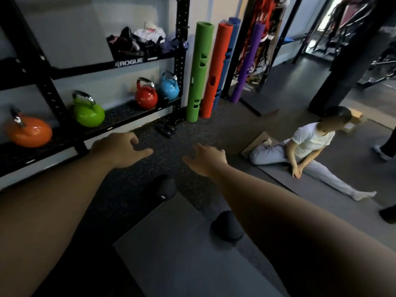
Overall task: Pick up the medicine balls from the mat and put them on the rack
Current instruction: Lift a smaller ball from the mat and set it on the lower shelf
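Note:
Two black medicine balls lie below my arms: one (164,190) at the far corner of the grey mat (182,254), the other (226,227) on the mat, partly hidden by my right forearm. My left hand (121,150) and my right hand (205,158) reach forward above the speckled floor, fingers spread, holding nothing. The black rack (128,113) stands to the left, its low shelf just beyond my left hand.
On the rack's low shelf stand orange (29,131), green (89,111), red (146,95) and blue (169,86) kettlebells. Green (198,71) and orange (215,69) foam tubes lean beside it. A person (304,148) sits stretching on another mat at right.

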`<action>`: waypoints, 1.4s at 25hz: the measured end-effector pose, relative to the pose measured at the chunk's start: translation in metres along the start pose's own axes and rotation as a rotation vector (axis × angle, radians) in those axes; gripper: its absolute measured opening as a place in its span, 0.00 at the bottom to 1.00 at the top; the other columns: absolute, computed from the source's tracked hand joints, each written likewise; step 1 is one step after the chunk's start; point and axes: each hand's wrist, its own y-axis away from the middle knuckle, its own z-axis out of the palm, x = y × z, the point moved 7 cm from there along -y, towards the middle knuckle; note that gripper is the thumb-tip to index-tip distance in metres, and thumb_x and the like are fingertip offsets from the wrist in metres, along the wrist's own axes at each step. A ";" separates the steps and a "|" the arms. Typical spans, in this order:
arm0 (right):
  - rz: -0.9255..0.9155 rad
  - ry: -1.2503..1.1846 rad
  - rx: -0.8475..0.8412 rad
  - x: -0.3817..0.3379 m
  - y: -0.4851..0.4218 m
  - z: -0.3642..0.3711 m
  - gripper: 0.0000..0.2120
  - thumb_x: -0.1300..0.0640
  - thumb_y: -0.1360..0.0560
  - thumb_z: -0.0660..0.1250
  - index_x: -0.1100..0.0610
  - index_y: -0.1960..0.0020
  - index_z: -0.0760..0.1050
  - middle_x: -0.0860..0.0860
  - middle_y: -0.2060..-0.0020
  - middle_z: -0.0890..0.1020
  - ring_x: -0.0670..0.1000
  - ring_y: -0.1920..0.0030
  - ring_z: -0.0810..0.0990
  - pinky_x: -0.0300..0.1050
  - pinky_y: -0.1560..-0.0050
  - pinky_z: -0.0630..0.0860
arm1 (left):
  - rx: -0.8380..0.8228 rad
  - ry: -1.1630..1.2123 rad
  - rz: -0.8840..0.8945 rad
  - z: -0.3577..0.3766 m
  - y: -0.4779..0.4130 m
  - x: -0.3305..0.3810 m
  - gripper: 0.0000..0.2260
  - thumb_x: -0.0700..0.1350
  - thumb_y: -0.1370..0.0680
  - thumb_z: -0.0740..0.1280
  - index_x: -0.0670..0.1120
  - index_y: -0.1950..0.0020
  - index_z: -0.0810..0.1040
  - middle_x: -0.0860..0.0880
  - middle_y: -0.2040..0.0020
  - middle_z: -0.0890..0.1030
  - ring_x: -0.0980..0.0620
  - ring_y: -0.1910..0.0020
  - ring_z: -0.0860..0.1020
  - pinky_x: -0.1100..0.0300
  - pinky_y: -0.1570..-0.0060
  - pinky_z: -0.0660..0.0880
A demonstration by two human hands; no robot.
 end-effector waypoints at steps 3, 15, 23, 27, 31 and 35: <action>-0.018 0.008 -0.070 -0.004 -0.080 0.026 0.35 0.29 0.21 0.56 0.51 0.24 0.69 0.57 0.32 0.80 0.64 0.32 0.77 0.66 0.32 0.67 | -0.059 -0.015 -0.054 0.027 -0.068 -0.017 0.37 0.78 0.29 0.67 0.53 0.32 0.78 0.49 0.35 0.83 0.44 0.37 0.81 0.44 0.37 0.79; 0.003 0.001 -0.295 0.030 -0.433 0.275 0.36 0.24 0.24 0.55 0.46 0.25 0.69 0.53 0.33 0.80 0.61 0.35 0.78 0.62 0.37 0.71 | -0.256 0.077 -0.270 0.257 -0.403 -0.132 0.42 0.84 0.36 0.60 0.57 0.35 0.78 0.52 0.35 0.83 0.45 0.40 0.82 0.49 0.47 0.77; 0.012 0.019 -0.485 0.086 -0.545 0.569 0.50 0.16 0.31 0.52 0.43 0.17 0.56 0.56 0.20 0.66 0.65 0.24 0.66 0.66 0.35 0.73 | -0.326 0.260 -0.508 0.532 -0.505 -0.239 0.52 0.85 0.40 0.56 0.55 0.24 0.73 0.50 0.26 0.77 0.45 0.32 0.79 0.48 0.37 0.77; 0.020 -0.014 -0.502 0.095 -0.590 0.656 0.58 0.12 0.37 0.48 0.45 0.17 0.55 0.57 0.19 0.65 0.67 0.22 0.65 0.67 0.31 0.71 | -0.318 0.375 -0.582 0.623 -0.548 -0.268 0.56 0.85 0.41 0.57 0.53 0.20 0.71 0.49 0.24 0.77 0.44 0.29 0.77 0.47 0.33 0.75; 0.103 -0.187 -0.567 0.106 -0.617 0.718 0.68 0.07 0.46 0.50 0.46 0.16 0.54 0.58 0.18 0.63 0.66 0.22 0.67 0.66 0.27 0.69 | -0.352 0.566 -0.706 0.699 -0.569 -0.284 0.57 0.85 0.41 0.59 0.52 0.21 0.71 0.47 0.24 0.76 0.45 0.40 0.79 0.51 0.50 0.73; 0.340 -0.638 -0.590 0.114 -0.604 0.748 0.65 0.11 0.50 0.65 0.46 0.21 0.69 0.54 0.26 0.76 0.62 0.31 0.77 0.61 0.29 0.75 | -0.493 0.984 -0.958 0.754 -0.548 -0.277 0.62 0.86 0.50 0.67 0.53 0.23 0.75 0.43 0.26 0.78 0.42 0.43 0.80 0.40 0.39 0.76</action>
